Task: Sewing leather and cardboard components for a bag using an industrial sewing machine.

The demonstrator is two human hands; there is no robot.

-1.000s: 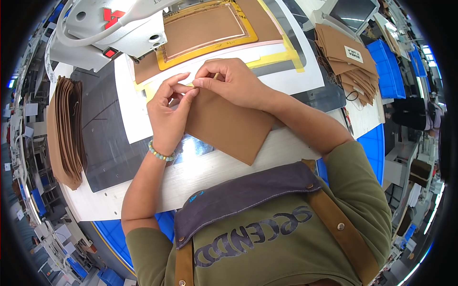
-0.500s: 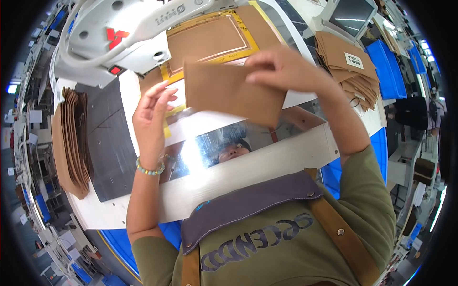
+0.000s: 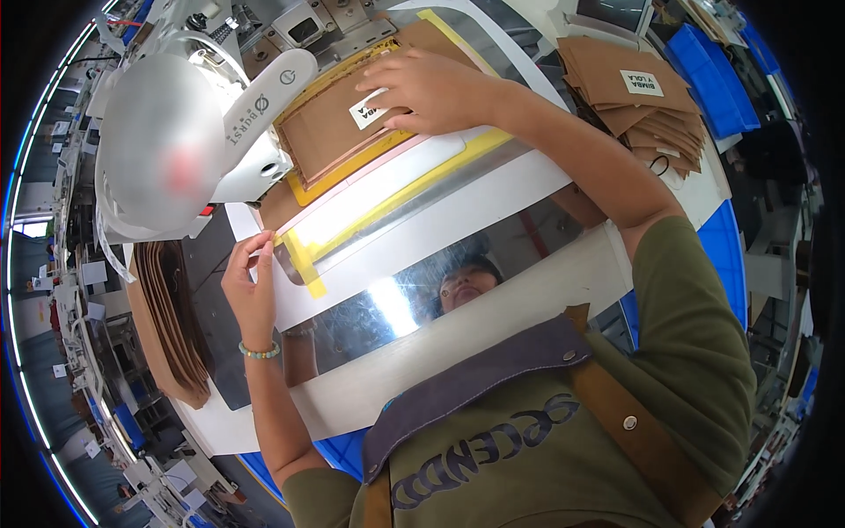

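Observation:
My right hand (image 3: 427, 92) lies with fingers spread over a brown panel (image 3: 326, 141) that bears a white label (image 3: 366, 111). The panel sits inside a yellow-edged frame (image 3: 345, 169) under the head of a sewing machine (image 3: 158, 145). At the near left corner of the plate, my left hand (image 3: 250, 286) has thumb and fingertips pressed together on the yellow-taped template (image 3: 304, 262). The palm side of the right hand is hidden, and part of the label is under its fingers.
Several brown folded pieces (image 3: 167, 321) stand in a stack on the left. A pile of labelled brown pieces (image 3: 616, 84) lies at the right, beside a blue bin (image 3: 713, 79) and a screen (image 3: 612, 11). A shiny metal plate (image 3: 414, 299) runs along the near edge.
The brown panel has gone from my right hand's grip down into the frame. My left hand has moved down and left, its fingers closing at the template corner. The view has shifted.

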